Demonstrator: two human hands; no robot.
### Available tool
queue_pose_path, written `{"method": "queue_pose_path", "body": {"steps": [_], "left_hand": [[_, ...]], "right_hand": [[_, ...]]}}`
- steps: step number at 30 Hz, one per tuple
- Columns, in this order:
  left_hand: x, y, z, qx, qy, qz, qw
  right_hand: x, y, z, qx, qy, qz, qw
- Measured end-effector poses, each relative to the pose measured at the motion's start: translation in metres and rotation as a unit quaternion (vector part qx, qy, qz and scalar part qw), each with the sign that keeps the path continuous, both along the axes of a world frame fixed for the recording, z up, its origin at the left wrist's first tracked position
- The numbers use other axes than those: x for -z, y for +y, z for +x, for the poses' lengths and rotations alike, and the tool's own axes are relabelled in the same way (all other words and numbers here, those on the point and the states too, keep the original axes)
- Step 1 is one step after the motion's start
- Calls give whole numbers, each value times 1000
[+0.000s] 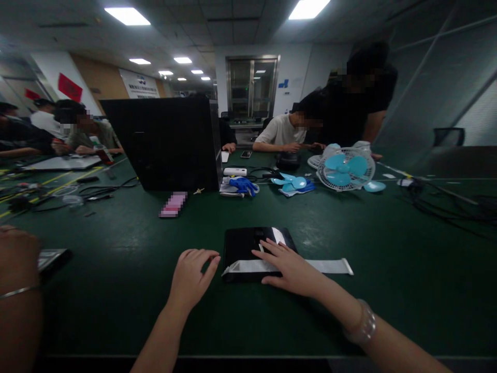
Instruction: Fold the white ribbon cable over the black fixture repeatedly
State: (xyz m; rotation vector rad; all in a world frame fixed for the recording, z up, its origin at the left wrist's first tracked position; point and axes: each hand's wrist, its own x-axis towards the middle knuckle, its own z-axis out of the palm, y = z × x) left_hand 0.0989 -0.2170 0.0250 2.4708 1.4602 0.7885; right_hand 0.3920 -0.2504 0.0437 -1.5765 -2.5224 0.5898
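Lying flat on the green table (pixel 349 223), a thin black rectangular slab (pixel 243 243) is noted, glossy, with a pale patch at its far right corner. A white strip (pixel 330 266) is laid across its near edge, extending rightward. The right hand (pixel 291 269) is spread open on slab and strip, gripping nothing. The left hand (pixel 192 277) is loosely curled beside the slab, empty.

Bright ceiling lights (pixel 127 15) glare overhead, yet my green table (pixel 116 290) looks dim; the edges bend and smear.
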Motion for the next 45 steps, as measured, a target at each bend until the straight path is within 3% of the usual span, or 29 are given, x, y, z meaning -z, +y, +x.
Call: {"method": "queue_pose_path", "body": {"steps": [9, 15, 19, 23, 30, 35, 40, 45], "left_hand": [[0, 0, -1, -9, 0, -4, 1000], [1, 1, -3, -32, -12, -14, 999], [5, 3, -4, -30, -10, -9, 999], [7, 4, -4, -28, -11, -8, 1000], [5, 2, -4, -26, -19, -21, 999], [4, 1, -3, -25, -23, -26, 999], [4, 1, -2, -24, -20, -22, 999], [5, 2, -2, -15, -16, -21, 1000]], "right_hand": [[9, 1, 1, -3, -19, 25, 1000], [13, 9, 27, 51, -48, 40, 997], [21, 19, 74, 118, -93, 60, 987], [35, 24, 143, 215, -128, 56, 967], [45, 2, 256, 409, -149, 45, 899], [44, -19, 297, 489, -150, 40, 859], [49, -41, 327, 497, -126, 81, 855], [54, -56, 348, 514, -88, 33, 853]]}}
